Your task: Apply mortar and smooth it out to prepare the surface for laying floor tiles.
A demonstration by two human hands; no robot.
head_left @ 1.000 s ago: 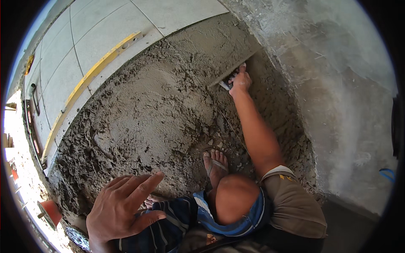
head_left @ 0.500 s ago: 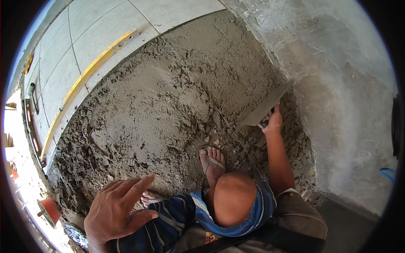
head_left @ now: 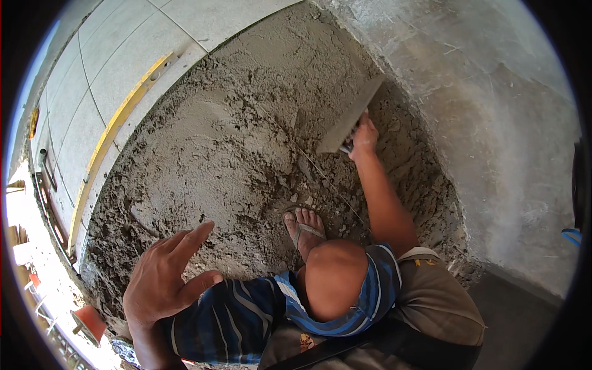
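My right hand [head_left: 365,137] is closed on the handle of a flat plastering trowel [head_left: 354,114]. Its long grey blade lies tilted on or just over the wet mortar [head_left: 203,148], and the far tip comes close to the wall's foot. Whether the blade presses on the mortar I cannot tell. Nothing is in my left hand [head_left: 163,274], whose fingers are stretched out with the thumb apart, above the mortar's near left part beside my leg. A thin string [head_left: 327,176] runs slantwise across the mortar, left of my right forearm.
Grey tiles [head_left: 117,49] border the mortar at the far left, with a yellow spirit level [head_left: 120,123] along their edge. A bare concrete wall [head_left: 481,142] rises on the right. My sandalled foot [head_left: 305,228] stands in the mortar. A reddish round object [head_left: 91,324] sits lower left.
My right hand and the trowel have moved farther away and to the left. The left hand stays stretched out in nearly the same place. The view has shifted a little.
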